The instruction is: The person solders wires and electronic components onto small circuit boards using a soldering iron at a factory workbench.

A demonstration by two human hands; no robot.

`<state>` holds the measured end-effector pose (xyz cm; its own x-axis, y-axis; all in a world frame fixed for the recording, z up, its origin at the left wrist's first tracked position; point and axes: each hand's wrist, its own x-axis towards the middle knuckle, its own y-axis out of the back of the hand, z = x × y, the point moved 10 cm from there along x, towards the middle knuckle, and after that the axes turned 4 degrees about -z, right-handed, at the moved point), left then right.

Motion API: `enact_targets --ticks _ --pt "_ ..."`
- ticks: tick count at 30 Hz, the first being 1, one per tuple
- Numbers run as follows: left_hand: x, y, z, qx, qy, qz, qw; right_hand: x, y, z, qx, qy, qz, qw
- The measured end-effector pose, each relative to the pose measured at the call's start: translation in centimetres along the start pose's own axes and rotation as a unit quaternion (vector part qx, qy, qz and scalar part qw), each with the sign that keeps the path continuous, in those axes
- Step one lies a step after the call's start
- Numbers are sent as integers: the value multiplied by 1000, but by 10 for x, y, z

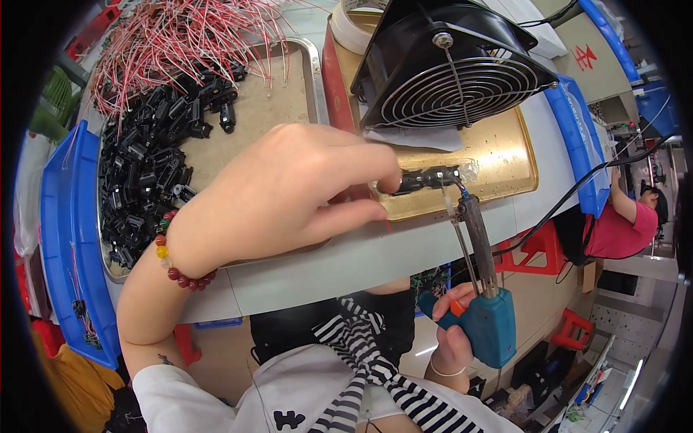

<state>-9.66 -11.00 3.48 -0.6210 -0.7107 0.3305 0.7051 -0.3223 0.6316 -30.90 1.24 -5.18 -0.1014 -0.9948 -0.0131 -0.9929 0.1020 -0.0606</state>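
Note:
My left hand (310, 180) reaches over the bench from the left, its fingers closed on one end of a small black plastic part (422, 180). The part lies level over a gold-coloured tray (498, 169), and my fingertips partly hide its near end. From below, my right hand (453, 332) grips the teal handle of a soldering gun (491, 328) with an orange trigger. The gun points upward, and its tip with the thin feed tube stands at the right end of the black part. A little bluish wire shows there; whether the tip touches it I cannot tell.
Left of my arm, a metal tray (317, 79) holds many black parts (155, 137) and a heap of red and white wires (188, 43). A black fan (462, 72) with a wire grille stands behind the gold tray. Blue bins (68, 238) flank the bench; a black cable (563, 202) crosses its right side.

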Motion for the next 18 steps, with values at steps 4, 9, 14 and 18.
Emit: enact_targets --ticks 4,9,14,18 --pt "-2 -1 11 141 -60 -14 988 1 4 2 -1 1 -8 1000" --pt "-4 3 18 148 -69 34 986 3 5 -1 12 17 16 1000" --pt "-5 17 30 245 -41 92 964 5 7 -10 -36 87 -21 995" --pt "-6 12 27 264 -23 85 960 6 7 -13 -57 104 -29 993"
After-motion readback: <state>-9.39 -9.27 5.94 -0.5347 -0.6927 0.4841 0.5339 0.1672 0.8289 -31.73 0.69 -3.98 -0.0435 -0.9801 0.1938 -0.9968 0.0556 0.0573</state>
